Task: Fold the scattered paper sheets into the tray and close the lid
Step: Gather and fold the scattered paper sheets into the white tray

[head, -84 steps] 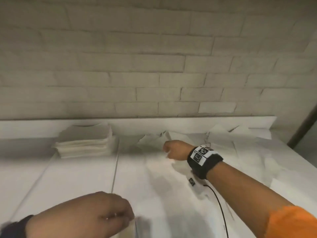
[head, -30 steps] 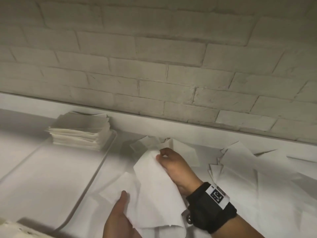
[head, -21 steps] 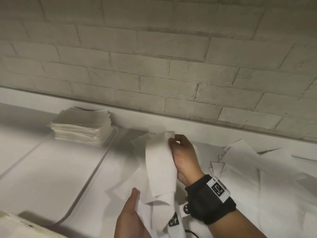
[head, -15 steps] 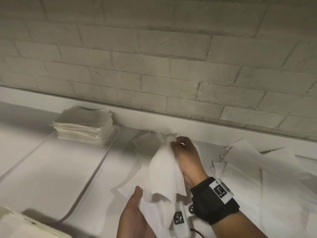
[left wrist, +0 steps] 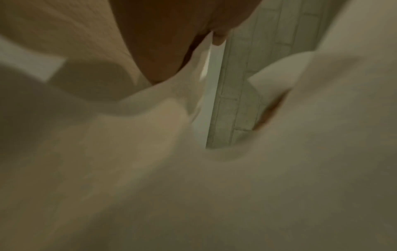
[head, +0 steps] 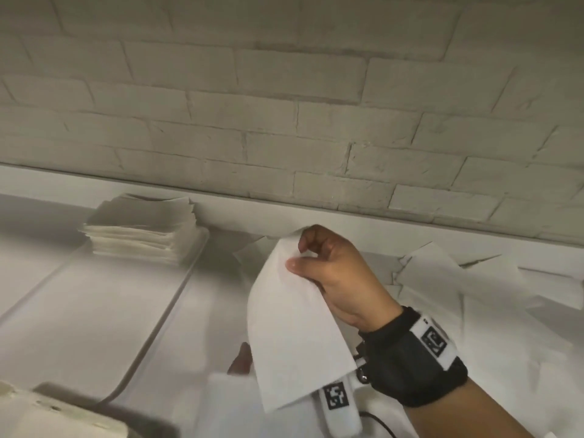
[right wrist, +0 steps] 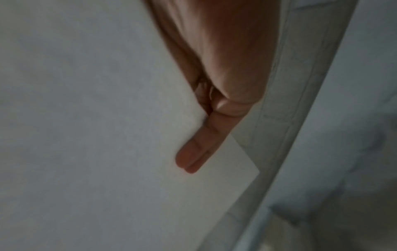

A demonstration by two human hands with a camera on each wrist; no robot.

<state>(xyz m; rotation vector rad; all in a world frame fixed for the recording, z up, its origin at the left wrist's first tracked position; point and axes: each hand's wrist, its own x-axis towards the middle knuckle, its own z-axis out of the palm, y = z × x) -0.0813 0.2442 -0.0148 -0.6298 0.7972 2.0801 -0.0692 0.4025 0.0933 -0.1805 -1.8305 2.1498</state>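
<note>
A: Paper sheets (head: pixel 493 298) lie scattered on the white counter (head: pixel 79 305), behind and to the right of the right hand (head: pixel 339 273). Folded stack (head: pixel 142 232) sits far to its left, by the wall.

B: And the sheet (head: pixel 294 336) being worked?

A: Held up off the counter. R hand pinches its top edge, thumb vs fingers (right wrist: pixel 193 156).

B: L hand (head: pixel 241 358)?

A: Mostly hidden behind the sheet's lower edge; grip – can't tell.

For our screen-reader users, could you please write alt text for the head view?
A right hand pinches the top of a white paper sheet that hangs over a white table. A stack of folded sheets sits back left, loose sheets right, below a brick wall.
</note>
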